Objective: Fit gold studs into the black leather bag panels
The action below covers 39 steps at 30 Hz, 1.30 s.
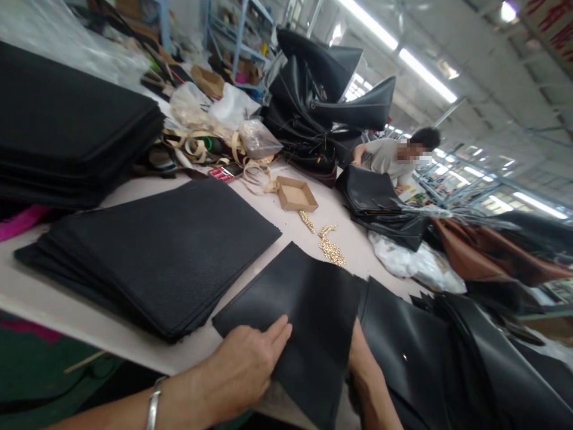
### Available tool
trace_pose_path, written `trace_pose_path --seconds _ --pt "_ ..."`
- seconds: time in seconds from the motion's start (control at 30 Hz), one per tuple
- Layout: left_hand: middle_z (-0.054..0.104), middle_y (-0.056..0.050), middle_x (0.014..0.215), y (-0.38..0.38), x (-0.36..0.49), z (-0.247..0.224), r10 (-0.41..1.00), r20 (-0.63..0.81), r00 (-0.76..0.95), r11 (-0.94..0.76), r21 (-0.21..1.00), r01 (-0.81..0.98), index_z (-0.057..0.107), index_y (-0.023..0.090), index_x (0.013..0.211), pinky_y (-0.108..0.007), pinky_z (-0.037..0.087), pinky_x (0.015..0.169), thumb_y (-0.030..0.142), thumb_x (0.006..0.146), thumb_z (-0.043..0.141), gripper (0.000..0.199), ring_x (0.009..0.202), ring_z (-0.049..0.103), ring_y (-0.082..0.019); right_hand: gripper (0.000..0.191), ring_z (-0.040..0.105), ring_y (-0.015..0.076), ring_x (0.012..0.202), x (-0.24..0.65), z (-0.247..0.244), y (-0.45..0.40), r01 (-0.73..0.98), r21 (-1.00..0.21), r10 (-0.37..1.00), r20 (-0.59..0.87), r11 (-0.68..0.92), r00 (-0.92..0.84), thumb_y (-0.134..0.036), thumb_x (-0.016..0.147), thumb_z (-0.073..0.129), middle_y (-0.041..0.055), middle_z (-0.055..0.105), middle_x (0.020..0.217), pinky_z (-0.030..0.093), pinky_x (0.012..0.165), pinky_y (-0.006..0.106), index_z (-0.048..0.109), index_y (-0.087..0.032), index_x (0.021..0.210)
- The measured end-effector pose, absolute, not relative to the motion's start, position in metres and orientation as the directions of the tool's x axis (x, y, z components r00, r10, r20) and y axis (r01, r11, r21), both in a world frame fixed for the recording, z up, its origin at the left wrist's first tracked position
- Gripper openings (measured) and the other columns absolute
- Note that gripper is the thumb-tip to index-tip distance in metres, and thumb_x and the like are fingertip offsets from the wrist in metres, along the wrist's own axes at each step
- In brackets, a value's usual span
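Observation:
A black leather panel [308,298] lies at a slant near the table's front edge, in front of me. My left hand [255,358] rests on its left part, with fingers stretched out flat over the surface. At the panel's right edge is my right hand [364,364], its fingers partly hidden behind the leather, holding that edge. Left of the panel sits a stack of black leather pieces [165,245]. To the right, more black leather sheets [403,346] overlap one another; a small bright spot shows on one.
Gold chain [331,246] lies beyond the panel, near a shallow cardboard box [297,194]. A thicker black stack [67,119] stands at far left. Black bags [313,107] pile up behind. A person [394,158] works across the table beside folded black leather [371,191].

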<state>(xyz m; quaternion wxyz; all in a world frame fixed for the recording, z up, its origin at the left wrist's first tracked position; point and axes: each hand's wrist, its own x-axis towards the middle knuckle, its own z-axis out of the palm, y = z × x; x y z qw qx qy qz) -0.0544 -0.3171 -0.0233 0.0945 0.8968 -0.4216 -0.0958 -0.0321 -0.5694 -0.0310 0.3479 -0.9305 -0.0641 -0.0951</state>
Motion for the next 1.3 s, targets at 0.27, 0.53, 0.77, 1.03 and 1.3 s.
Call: trace_pose_path --seconds 0.27,0.53,0.77,1.03,1.3 --pt "0.033 -0.02 0.158 -0.318 -0.058 -0.045 -0.789 -0.062 0.611 -0.596 0.317 -0.738 0.042 0.01 0.151 -0.044 0.062 0.076 0.01 0.072 0.062 0.082 0.089 0.074 -0.028 0.037 0.069 0.0264 0.109 0.031 -0.026 -0.651 -0.171 -0.269 -0.209 0.121 -0.948 0.97 -0.021 0.092 0.047 0.0122 0.076 0.113 0.049 0.099 0.037 0.072 -0.013 0.117" --pt "0.035 -0.014 0.158 -0.315 -0.057 -0.039 -0.778 -0.093 0.621 -0.61 0.348 -0.712 0.047 0.014 0.149 -0.042 0.063 0.078 0.017 0.075 0.069 0.077 0.092 0.074 -0.027 0.033 0.072 0.0244 0.099 0.084 -0.03 -0.631 -0.081 0.0 -0.081 -0.034 -0.997 0.996 -0.022 0.095 0.049 0.0135 0.077 0.108 0.048 0.09 0.029 0.076 -0.017 0.114" --pt "0.036 -0.015 0.158 -0.313 -0.052 -0.037 -0.81 -0.1 0.579 -0.57 0.366 -0.735 0.047 0.013 0.148 -0.043 0.064 0.073 0.035 0.08 0.077 0.077 0.092 0.074 -0.029 0.032 0.073 0.0246 0.096 0.105 -0.025 -0.624 -0.092 0.16 -0.108 -0.095 -0.983 0.99 -0.017 0.094 0.048 0.0166 0.078 0.099 0.048 0.086 0.029 0.078 -0.014 0.104" --pt "0.046 -0.016 0.154 -0.311 -0.058 -0.051 -0.814 0.047 0.579 -0.538 0.316 -0.781 0.051 0.01 0.144 -0.039 0.059 0.063 0.048 0.082 0.073 0.076 0.081 0.071 -0.025 0.037 0.072 0.0369 0.098 0.116 -0.036 -0.612 -0.261 0.214 -0.278 -0.055 -0.941 0.959 -0.018 0.092 0.045 0.0334 0.071 0.102 0.05 0.084 0.041 0.071 0.003 0.109" --pt "0.058 -0.012 0.145 -0.31 -0.062 -0.058 -0.798 0.158 0.582 -0.538 0.248 -0.805 0.055 0.01 0.137 -0.038 0.052 0.055 0.053 0.082 0.07 0.072 0.071 0.066 -0.022 0.038 0.071 0.0308 0.095 0.077 -0.024 -0.606 -0.18 -0.005 -0.18 -0.055 -0.984 0.982 -0.03 0.095 0.043 0.0209 0.075 0.099 0.051 0.086 0.039 0.071 -0.008 0.11"
